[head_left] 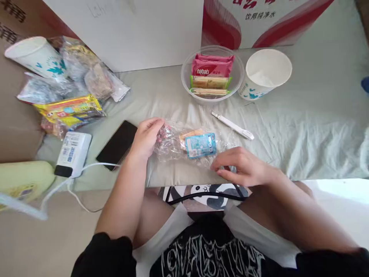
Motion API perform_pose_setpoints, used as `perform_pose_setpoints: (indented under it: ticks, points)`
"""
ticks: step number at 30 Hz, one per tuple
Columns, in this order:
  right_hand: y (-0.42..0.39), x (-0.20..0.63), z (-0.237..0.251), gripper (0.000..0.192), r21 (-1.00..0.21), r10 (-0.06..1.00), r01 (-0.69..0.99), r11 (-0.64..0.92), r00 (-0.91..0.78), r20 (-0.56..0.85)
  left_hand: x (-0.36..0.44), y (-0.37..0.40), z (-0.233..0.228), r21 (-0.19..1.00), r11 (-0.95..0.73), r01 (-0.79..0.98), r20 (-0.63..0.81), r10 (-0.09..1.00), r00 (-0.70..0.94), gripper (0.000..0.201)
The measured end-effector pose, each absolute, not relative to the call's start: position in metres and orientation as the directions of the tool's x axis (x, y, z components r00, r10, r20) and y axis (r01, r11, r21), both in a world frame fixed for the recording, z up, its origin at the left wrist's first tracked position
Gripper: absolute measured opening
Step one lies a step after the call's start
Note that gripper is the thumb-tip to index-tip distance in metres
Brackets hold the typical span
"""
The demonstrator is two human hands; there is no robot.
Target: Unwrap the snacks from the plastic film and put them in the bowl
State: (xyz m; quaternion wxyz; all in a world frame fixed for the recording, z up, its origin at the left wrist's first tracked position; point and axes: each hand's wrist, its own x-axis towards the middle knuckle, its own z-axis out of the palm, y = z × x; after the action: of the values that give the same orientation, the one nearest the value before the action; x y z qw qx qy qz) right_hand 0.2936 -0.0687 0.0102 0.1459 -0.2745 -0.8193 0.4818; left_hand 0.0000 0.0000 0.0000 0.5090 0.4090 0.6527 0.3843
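Observation:
A clear plastic bag (175,150) lies crumpled on the cloth in front of me. Inside or under its film are a blue printed sachet (201,145) and a pale orange-brown piece of food (187,136); which of the two it is I cannot tell. My left hand (147,136) pinches the bag's left end, where reddish print or contents show. At the lower right corner of the bag, my right hand (242,165) has its fingers curled, thumb and forefinger close together at the film's edge. A white utility knife (233,125) rests beyond my right hand, blade end toward the upper left.
Behind stands a clear round bowl (184,82) with packaged snacks, next to a white paper cup (265,73). A black phone (117,145), a white power strip (76,152) with cables, and a heap of wrapped snacks (72,109) lie at left. Boxes (161,34) line the back.

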Motion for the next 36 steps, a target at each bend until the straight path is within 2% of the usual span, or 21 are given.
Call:
perform_pose_setpoints:
  ticks: [2,4,7,9,14,16,18,21,23,26,28,30,33,36]
  points:
    - [-0.069,0.292,0.009,0.042,-0.863,0.545,0.363,0.353,-0.829,-0.126,0.000,0.000,0.001,0.912,0.372,0.175,-0.346,0.924,-0.162,0.021]
    - [-0.069,0.290,0.007,0.045,-0.831,0.547,0.431,0.351,-0.815,-0.191,0.001,0.000,0.001,0.907,0.366,0.206,-0.338,0.928,-0.159,0.020]
    - [-0.069,0.289,0.002,0.047,-0.728,0.647,0.560,0.395,-0.732,-0.213,0.003,0.000,0.003,0.905,0.344,0.251,-0.323,0.939,-0.122,0.018]
    - [-0.068,0.290,-0.002,0.053,-0.713,0.723,0.588,0.381,-0.670,-0.166,0.003,-0.001,0.003,0.908,0.312,0.278,-0.306,0.950,-0.067,0.015]
    - [-0.067,0.290,-0.009,0.068,-0.782,0.857,0.546,0.301,-0.515,-0.029,0.001,-0.004,0.004,0.894,0.302,0.330,-0.337,0.940,0.052,0.016]
    - [-0.067,0.288,-0.012,0.065,-0.818,0.894,0.494,0.295,-0.444,0.055,0.000,-0.006,0.004,0.885,0.296,0.360,-0.351,0.931,0.097,0.023]
    - [-0.066,0.285,-0.014,0.053,-0.842,0.913,0.420,0.338,-0.362,0.186,-0.002,-0.008,0.003,0.876,0.281,0.393,-0.353,0.928,0.123,0.030]
    - [-0.064,0.280,-0.018,0.023,-0.792,0.882,0.404,0.458,-0.315,0.350,-0.002,-0.011,0.001,0.879,0.265,0.396,-0.354,0.919,0.172,0.032]
    - [-0.062,0.277,-0.020,0.013,-0.706,0.838,0.469,0.532,-0.413,0.357,0.001,-0.014,0.001,0.894,0.257,0.367,-0.351,0.911,0.216,0.030]
    - [-0.059,0.272,-0.025,0.029,-0.570,0.777,0.553,0.608,-0.562,0.284,0.006,-0.016,0.003,0.914,0.273,0.301,-0.351,0.903,0.248,0.028]
    - [-0.059,0.269,-0.027,0.046,-0.503,0.766,0.593,0.628,-0.586,0.265,0.009,-0.018,0.005,0.921,0.294,0.255,-0.360,0.892,0.272,0.029]
    - [-0.059,0.267,-0.028,0.054,-0.459,0.764,0.619,0.637,-0.586,0.269,0.011,-0.018,0.007,0.924,0.320,0.211,-0.372,0.880,0.295,0.030]
    - [-0.062,0.266,-0.027,0.056,-0.415,0.760,0.640,0.647,-0.582,0.288,0.012,-0.019,0.007,0.922,0.355,0.155,-0.386,0.874,0.295,0.030]
    - [-0.065,0.265,-0.023,0.042,-0.377,0.739,0.636,0.674,-0.585,0.335,0.014,-0.019,0.004,0.933,0.335,0.133,-0.357,0.909,0.213,0.028]
